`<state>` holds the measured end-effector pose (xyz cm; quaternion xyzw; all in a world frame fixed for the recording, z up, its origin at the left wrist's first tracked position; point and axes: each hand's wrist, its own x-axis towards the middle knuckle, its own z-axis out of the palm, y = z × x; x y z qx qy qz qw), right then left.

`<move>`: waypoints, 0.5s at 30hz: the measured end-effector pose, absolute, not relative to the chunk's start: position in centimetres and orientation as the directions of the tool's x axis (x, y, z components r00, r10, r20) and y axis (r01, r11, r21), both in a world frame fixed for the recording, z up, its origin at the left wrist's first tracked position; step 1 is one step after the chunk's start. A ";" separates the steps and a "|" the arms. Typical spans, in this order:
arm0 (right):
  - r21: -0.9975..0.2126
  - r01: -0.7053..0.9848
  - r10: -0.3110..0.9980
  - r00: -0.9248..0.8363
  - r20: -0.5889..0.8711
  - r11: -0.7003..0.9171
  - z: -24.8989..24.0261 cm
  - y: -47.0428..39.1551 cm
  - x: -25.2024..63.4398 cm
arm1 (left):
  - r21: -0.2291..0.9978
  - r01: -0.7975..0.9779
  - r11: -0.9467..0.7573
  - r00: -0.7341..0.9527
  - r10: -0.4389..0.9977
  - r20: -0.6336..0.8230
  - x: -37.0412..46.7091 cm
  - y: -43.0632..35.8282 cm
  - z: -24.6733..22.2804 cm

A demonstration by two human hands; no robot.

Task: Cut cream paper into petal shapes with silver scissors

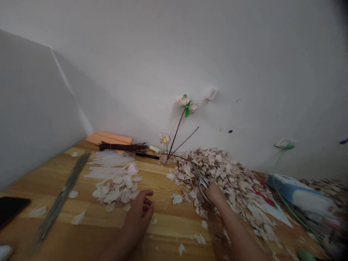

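Observation:
My right hand (216,195) is closed round the handles of metal scissors (202,182), whose blades point away from me into a big heap of pale, brownish petals (217,166). My left hand (143,208) hovers by the table with its fingers loosely curled and apart, nothing visible in it. Just left of that hand lies a smaller pile of whitish petals (118,190). Beyond both hands stands a small holder with thin brown stems, one topped by a white handmade flower (185,100) with green leaves, and a shorter one with a yellowish flower (165,138).
At the back left are orange paper (111,137), a bundle of dark stems (122,146), white strips (106,172) and a black pen (147,156). Grey wires (61,199) and a phone (12,208) lie left. A green cable (277,181) crosses a blue-white pack (301,192) on the right.

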<state>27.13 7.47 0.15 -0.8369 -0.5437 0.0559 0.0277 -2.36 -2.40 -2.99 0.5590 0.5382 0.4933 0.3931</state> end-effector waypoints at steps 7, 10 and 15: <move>-0.265 0.874 0.911 0.408 -0.051 -0.407 1.4 7.7 27.6 | 0.966 0.218 -0.143 -0.067 0.985 0.161 -2.4 -2.3 -3.2; -0.431 0.837 0.934 0.354 -0.046 -0.338 2.5 6.7 27.2 | 0.968 0.204 -0.148 -0.070 0.984 0.165 -2.3 -2.4 -3.1; -0.760 0.634 0.990 0.072 -0.124 -0.141 4.4 3.2 24.5 | 0.985 0.133 -0.113 -0.087 0.988 0.125 -2.0 -2.6 -2.8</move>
